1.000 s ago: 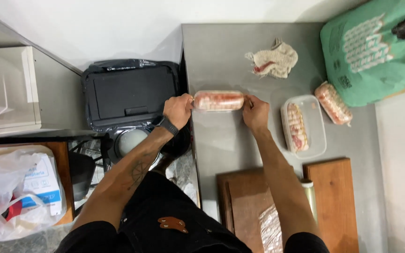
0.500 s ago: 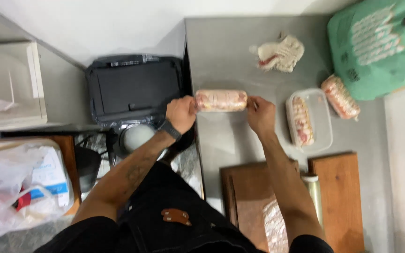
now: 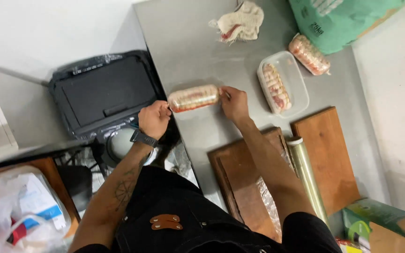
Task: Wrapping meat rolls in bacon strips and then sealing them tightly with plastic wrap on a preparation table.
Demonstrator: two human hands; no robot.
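A plastic-wrapped roll of pinkish food [image 3: 193, 98] lies across the left edge of the steel counter [image 3: 198, 51]. My left hand [image 3: 154, 119] pinches the twisted film at its left end, out past the counter edge. At the roll's right end, my right hand [image 3: 234, 101] grips the film. A second wrapped roll [image 3: 309, 55] rests at the back right. A clear plastic tub [image 3: 296, 84] holding a third roll [image 3: 275, 86] sits just right of my right hand.
A crumpled stained cloth [image 3: 240, 21] lies at the back. A green sack [image 3: 348, 18] fills the far right corner. Two wooden boards [image 3: 247, 180] [image 3: 326, 157] flank a cling-film roll [image 3: 308, 175] near me. A black bin [image 3: 104, 93] stands left of the counter.
The view has tilted and drawn closer. Both hands stay on the ends of the wrapped roll, which now lies slightly slanted at the counter's left edge.
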